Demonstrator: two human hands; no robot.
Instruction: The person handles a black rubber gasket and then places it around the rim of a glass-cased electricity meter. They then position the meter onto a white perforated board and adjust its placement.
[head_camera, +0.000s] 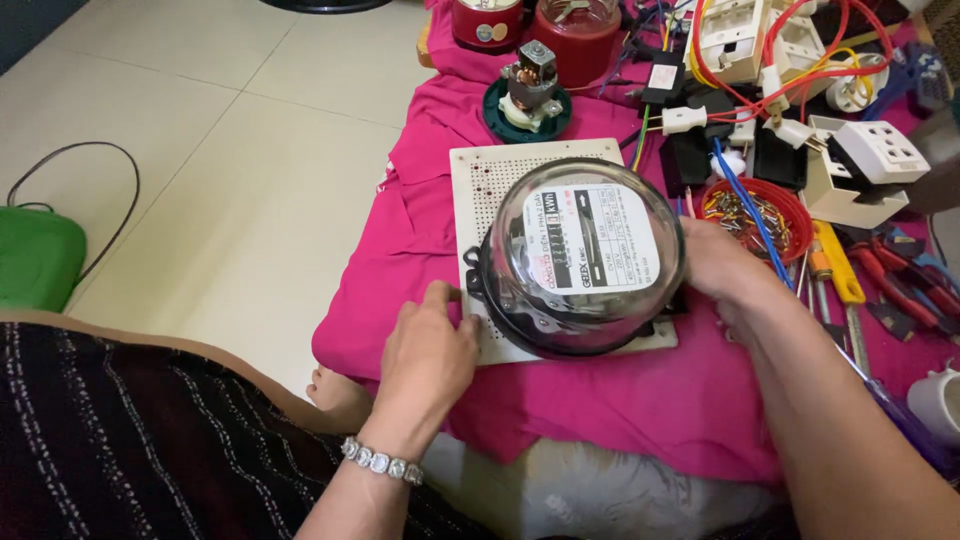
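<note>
Meter: our electricity meter has a clear domed glass cover over a white dial plate and a black base.
Seat: it sits on a white perforated board lying on pink cloth.
Left hand: fingers curled at the base's near-left edge, touching it.
Right hand: cupped against the dome's right side; full closure around it we cannot tell.
Beyond right hand: red bowl of screws.

Pink cloth, white perforated board, red bowl, black-striped garment
</note>
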